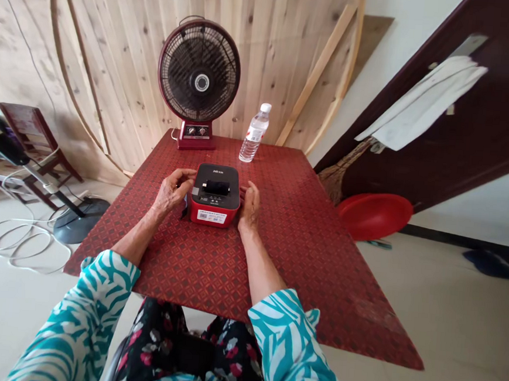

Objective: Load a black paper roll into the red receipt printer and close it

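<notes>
A red box with a black top [215, 215] rests on the table, a printed white label on its near side. Across its top lies a small black cylinder [218, 187] with a pale left end. My left hand [172, 193] has its bent fingers against the box's left side. On the opposite side, my right hand [249, 206] curves along the box with the thumb side toward it. Together my two hands hold the box between them. Some fingertips are hidden behind its edges. A dark piece, too unclear to name, shows below my left hand beside the box.
The table [304, 235] has a red patterned cover. At its far side stand a red desk fan [200, 72] and a clear water bottle [253, 134]. To the left are a stand base [80, 221], loose cable and a chair [32, 132]. A red basin [373, 216] lies right.
</notes>
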The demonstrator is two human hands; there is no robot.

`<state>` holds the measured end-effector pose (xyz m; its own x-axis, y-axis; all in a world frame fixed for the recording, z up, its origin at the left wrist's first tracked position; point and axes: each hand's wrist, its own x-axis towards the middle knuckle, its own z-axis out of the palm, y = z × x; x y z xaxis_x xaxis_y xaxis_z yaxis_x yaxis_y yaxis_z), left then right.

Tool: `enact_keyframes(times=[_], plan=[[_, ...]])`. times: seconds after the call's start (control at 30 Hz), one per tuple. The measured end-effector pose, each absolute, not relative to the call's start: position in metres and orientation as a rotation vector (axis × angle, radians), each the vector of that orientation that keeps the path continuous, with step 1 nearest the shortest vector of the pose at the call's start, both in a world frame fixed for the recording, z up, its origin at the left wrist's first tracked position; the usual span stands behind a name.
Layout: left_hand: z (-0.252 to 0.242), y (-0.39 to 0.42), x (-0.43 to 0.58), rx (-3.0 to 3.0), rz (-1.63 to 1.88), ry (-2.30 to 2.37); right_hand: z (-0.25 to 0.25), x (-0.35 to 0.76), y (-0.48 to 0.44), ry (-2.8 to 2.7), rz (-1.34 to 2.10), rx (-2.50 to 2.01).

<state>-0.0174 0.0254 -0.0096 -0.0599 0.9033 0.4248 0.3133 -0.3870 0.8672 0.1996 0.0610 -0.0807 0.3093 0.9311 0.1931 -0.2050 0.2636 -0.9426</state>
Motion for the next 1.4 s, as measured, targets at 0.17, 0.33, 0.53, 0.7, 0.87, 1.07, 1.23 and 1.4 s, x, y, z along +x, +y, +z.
enact_keyframes(times=[0.17,0.33,0.53,0.7,0.87,1.07,1.23,1.4], plan=[[0.0,0.024,-0.017,1.533,1.364,1.208,-0.078,0.198,0.062,-0.957,0.914,-1.044],[0.012,0.018,-0.019,1.414,1.203,1.206,-0.073,0.198,0.059,-0.993,0.867,-1.097],[0.017,0.015,-0.017,1.283,1.147,1.172,-0.068,0.198,0.056,-1.038,0.823,-1.115],[0.016,0.013,-0.016,1.119,1.104,1.095,-0.066,0.197,0.054,-1.035,0.812,-1.121],[0.01,0.016,-0.018,0.992,1.104,1.054,-0.069,0.197,0.057,-1.027,0.833,-1.138],[0.01,0.019,-0.017,0.885,1.084,1.048,-0.072,0.197,0.058,-0.995,0.839,-1.117],[0.008,0.021,-0.017,0.884,1.074,1.048,-0.076,0.199,0.059,-1.044,0.813,-1.105],[0.004,0.02,-0.016,0.902,1.09,1.052,-0.08,0.201,0.06,-1.055,0.816,-1.097]])
